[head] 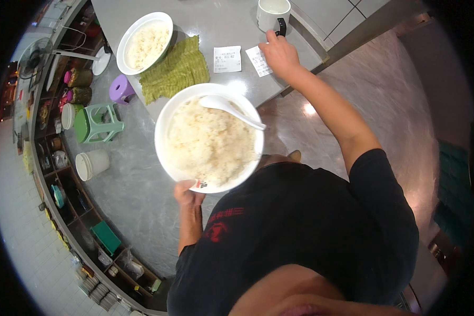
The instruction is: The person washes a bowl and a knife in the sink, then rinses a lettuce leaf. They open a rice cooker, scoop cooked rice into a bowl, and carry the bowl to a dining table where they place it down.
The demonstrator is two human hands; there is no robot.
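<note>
My left hand [189, 192] grips the rim of a large white bowl [164, 158] and holds it up in front of my body. Cooked white rice [213, 146] fills the bowl, and a white spoon [233, 112] rests across its upper right edge. My right hand [279, 54] reaches over the grey counter [229, 23], fingers at the edge of a printed paper slip [258, 61] and close to the black handle of a white mug [266, 19]; whether it grips anything is unclear. A second slip [227, 59] lies to its left. Further left, a smaller white bowl of rice [148, 43] touches a crinkled green cloth [177, 69].
Left of the counter, a purple stool [121, 90], a green stool [98, 123] and a white bucket [91, 164] stand on the floor. Behind them runs a curved-looking shelf unit [73, 209] with jars and a green basket [105, 237]. A white fan [101, 61] stands nearby.
</note>
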